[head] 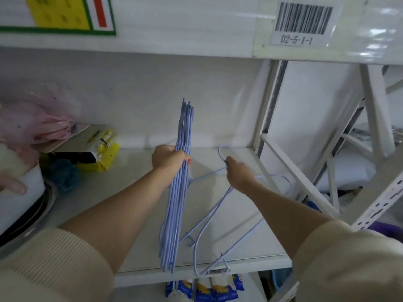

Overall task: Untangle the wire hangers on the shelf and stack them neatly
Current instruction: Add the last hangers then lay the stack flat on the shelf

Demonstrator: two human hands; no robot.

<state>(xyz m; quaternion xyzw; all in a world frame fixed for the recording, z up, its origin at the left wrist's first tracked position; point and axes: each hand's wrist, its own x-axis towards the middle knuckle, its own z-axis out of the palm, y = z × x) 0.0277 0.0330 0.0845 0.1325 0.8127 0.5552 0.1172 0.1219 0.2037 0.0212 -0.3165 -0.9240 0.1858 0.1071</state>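
Observation:
A bundle of several light-blue wire hangers point(177, 205) stands on edge across the white shelf point(250, 240), running from the front lip up toward the back wall. My left hand point(169, 161) is closed around the bundle near its upper part. To the right, a single blue hanger point(210, 216) lies flat on the shelf with its hook point(222, 149) pointing to the back. My right hand point(238, 173) grips that hanger at the neck just below the hook. Its lower corner reaches past the shelf's front edge.
Pink plastic bags point(35, 125), a yellow package point(104, 149) and a blue scrunched item point(64, 174) crowd the shelf's left side. A white container over a dark round pot point(26, 205) sits at far left, with another person's fingers point(13, 186) on it. Metal uprights point(270, 110) bound the right.

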